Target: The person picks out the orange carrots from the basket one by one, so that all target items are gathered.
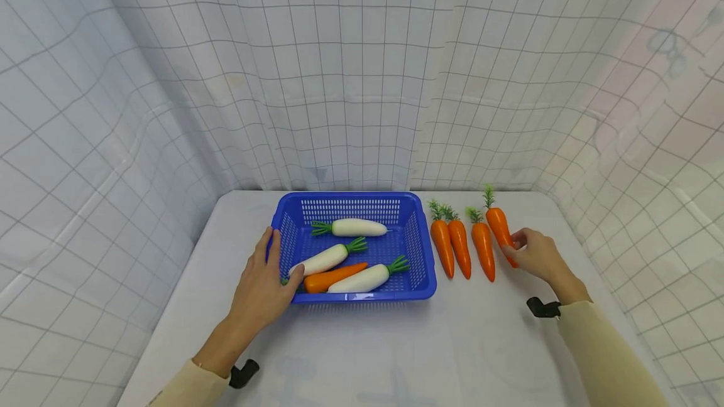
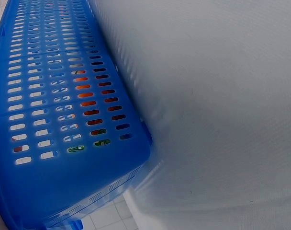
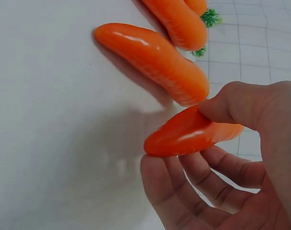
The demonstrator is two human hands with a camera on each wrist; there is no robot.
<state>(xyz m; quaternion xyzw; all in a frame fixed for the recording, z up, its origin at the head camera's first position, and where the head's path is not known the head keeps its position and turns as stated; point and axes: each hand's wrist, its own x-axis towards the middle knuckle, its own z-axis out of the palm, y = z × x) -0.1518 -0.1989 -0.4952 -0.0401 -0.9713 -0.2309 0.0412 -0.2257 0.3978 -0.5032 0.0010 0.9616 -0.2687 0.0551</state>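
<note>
My right hand (image 1: 540, 257) pinches the lower end of an orange carrot (image 1: 498, 226), the rightmost in a row; in the right wrist view, the thumb lies on top and the fingertips below. Close to its left lies another carrot (image 1: 483, 247), with two more carrots beyond. My left hand (image 1: 261, 291) rests at the front left corner of a blue plastic basket (image 1: 373, 297), fingers fairly straight along the rim and thumb over the inside. That basket holds white radishes (image 1: 359, 227) with green tops and one carrot (image 1: 334, 277).
A white tabletop (image 1: 390, 344) bears the basket and carrots. White cloth with a dark grid (image 1: 367, 80) hangs behind the table and on both sides. The two leftmost loose carrots (image 1: 443, 249) lie right beside the basket's right wall.
</note>
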